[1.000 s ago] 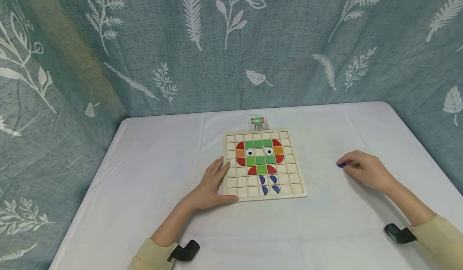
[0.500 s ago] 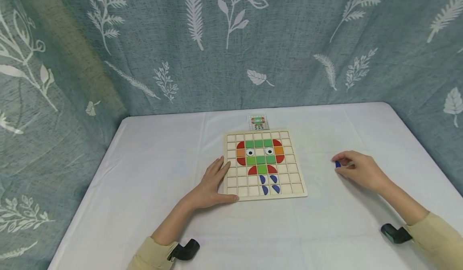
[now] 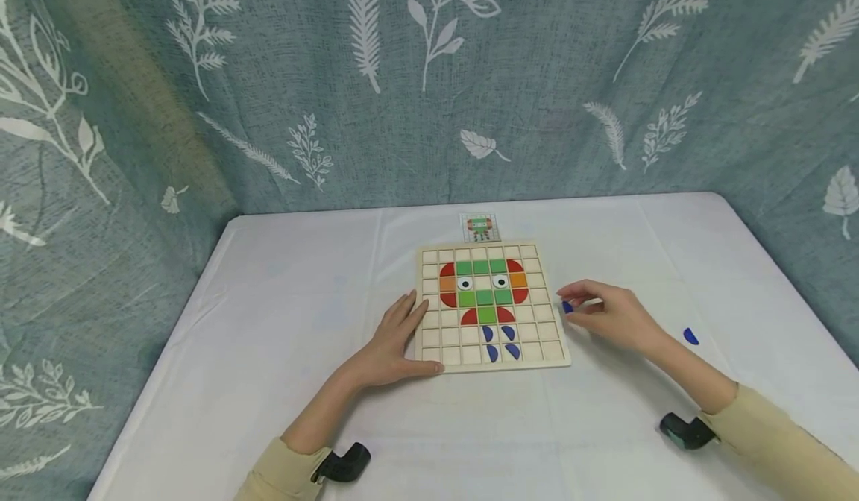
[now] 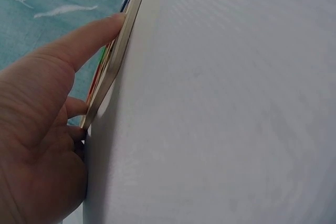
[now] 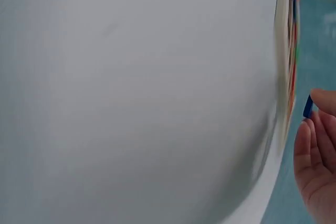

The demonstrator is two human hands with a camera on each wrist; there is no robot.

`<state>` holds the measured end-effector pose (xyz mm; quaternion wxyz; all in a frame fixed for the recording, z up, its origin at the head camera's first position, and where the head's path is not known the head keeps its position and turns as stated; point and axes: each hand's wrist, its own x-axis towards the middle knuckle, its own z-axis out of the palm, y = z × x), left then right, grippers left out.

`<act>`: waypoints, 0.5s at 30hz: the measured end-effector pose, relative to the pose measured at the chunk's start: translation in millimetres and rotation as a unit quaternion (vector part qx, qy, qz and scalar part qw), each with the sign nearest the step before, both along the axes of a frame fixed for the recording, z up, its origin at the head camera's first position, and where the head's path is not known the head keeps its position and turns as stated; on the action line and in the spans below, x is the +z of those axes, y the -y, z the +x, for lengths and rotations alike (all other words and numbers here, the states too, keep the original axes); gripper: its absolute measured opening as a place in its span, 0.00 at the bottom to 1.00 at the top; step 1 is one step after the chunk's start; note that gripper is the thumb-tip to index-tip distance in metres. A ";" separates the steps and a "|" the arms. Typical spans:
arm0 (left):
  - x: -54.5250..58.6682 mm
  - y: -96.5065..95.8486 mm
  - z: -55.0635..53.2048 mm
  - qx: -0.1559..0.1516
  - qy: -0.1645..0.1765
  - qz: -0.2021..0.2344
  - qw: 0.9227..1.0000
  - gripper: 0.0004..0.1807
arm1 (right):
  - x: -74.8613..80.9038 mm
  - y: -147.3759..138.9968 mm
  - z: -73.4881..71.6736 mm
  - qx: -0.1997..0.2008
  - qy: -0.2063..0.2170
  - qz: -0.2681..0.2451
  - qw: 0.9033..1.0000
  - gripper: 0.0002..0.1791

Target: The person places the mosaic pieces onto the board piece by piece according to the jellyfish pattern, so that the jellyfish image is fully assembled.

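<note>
A wooden grid board (image 3: 537, 352) lies on the white table, bearing green, red and orange pieces with two eye tiles that form a figure. Several blue pieces (image 3: 508, 332) sit in its lower cells. My left hand (image 3: 389, 346) rests spread at the board's left side, its thumb on the front left corner and fingertips at the left edge. In the left wrist view the thumb (image 4: 89, 40) lies along the board's rim. My right hand (image 3: 614, 314) pinches a blue half-round piece (image 3: 567, 307) between thumb and fingers, just off the board's right edge.
Another blue half-round piece (image 3: 690, 336) lies on the table (image 3: 302, 285) beyond the right forearm. Behind the board, a small picture card (image 3: 479, 227) shows a similar figure. A blue-green leaf-patterned cloth (image 3: 403, 150) hangs behind the table.
The right hand has moved left toward the board with the blue piece, uncovering another blue piece on the table at right. The left hand and board have stayed in place.
</note>
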<state>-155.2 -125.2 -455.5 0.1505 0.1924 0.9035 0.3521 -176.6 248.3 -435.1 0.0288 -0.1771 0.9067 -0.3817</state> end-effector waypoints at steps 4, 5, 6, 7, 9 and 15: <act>-0.7 1.0 -0.7 0.002 -0.001 -0.003 1.000 0.59 | 1.3 43.6 0.2 0.079 0.013 -0.028 0.996 0.17; -0.9 1.3 -0.8 0.001 -0.002 -0.002 1.000 0.59 | 1.4 53.8 0.4 0.098 0.018 -0.035 0.994 0.17; -1.1 1.6 -0.9 0.000 -0.002 -0.002 1.000 0.59 | 1.4 63.3 0.6 0.117 0.022 -0.038 0.992 0.17; -1.5 1.9 -1.0 -0.001 -0.002 -0.002 1.000 0.59 | 1.2 72.3 0.6 0.132 0.023 -0.037 0.990 0.17; -1.9 2.4 -1.0 -0.003 -0.004 0.001 1.000 0.59 | 0.1 87.8 0.0 0.162 0.019 -0.033 0.986 0.17; -1.7 3.6 -0.1 -0.009 -0.004 0.006 1.000 0.59 | -3.6 116.9 -2.8 0.216 -0.011 -0.004 0.976 0.16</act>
